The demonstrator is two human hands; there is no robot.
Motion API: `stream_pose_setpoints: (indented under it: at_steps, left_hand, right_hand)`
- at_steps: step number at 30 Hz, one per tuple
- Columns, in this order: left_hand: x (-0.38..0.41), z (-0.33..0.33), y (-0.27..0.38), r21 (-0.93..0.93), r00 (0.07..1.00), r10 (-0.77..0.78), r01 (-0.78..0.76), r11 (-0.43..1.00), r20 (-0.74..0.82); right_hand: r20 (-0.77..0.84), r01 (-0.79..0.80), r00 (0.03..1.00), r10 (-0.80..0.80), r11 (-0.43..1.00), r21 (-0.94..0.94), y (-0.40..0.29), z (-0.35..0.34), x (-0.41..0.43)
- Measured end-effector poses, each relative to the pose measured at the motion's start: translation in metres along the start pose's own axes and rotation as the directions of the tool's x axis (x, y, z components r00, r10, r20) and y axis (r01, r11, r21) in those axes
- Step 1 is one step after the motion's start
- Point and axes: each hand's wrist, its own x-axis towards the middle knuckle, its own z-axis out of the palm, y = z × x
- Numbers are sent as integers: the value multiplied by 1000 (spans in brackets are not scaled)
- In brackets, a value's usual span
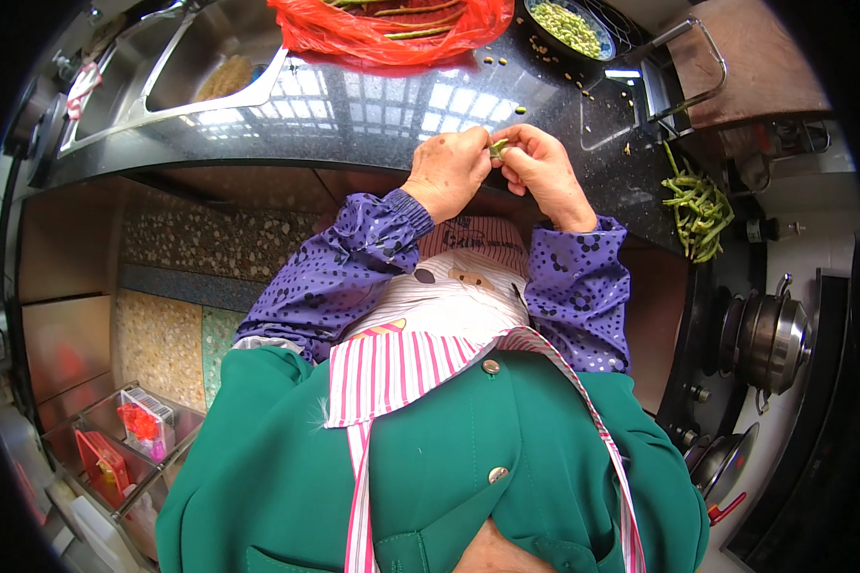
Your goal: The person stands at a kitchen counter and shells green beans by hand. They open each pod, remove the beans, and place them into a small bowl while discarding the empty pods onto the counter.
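My left hand (450, 168) and my right hand (541, 168) meet over the front edge of the black stone countertop (373, 136). Between their fingertips they pinch a green bean pod piece (498, 148), partly hidden by the fingers. Beyond them, a red plastic bag (394, 36) holds long bean pods. At the upper right stands a bowl (608, 47) of shelled pale green beans (565, 29). Loose beans (520, 110) and bits are scattered on the counter. A pile of green pods (699, 208) lies to the right of my right hand.
A steel sink (186, 64) with a brown object in it is at the upper left. A brown board (749, 64) and a metal rack (709, 43) are at the upper right. A steel pot (770, 344) stands at the right, with a pan lid (731, 458) below it.
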Motion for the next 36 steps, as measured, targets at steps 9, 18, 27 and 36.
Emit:
stream_pose_setpoints:
  at_steps: [9,18,27,36]
  left_hand:
    - [3,2,-11,-342,996,-42,13,940,-76]
    - [3,-4,1,-475,996,-79,48,879,-46]
    - [-5,-7,1,-410,999,-22,5,912,-39]
    - [-12,-8,0,-249,989,115,-134,959,-90]
  right_hand:
    - [-183,176,862,-473,617,-767,12,-31,18]
    - [-49,-25,999,21,997,-80,-5,6,-3]
    - [-69,-32,997,45,984,177,1,3,-3]
    - [89,-137,988,127,982,127,0,4,-7]
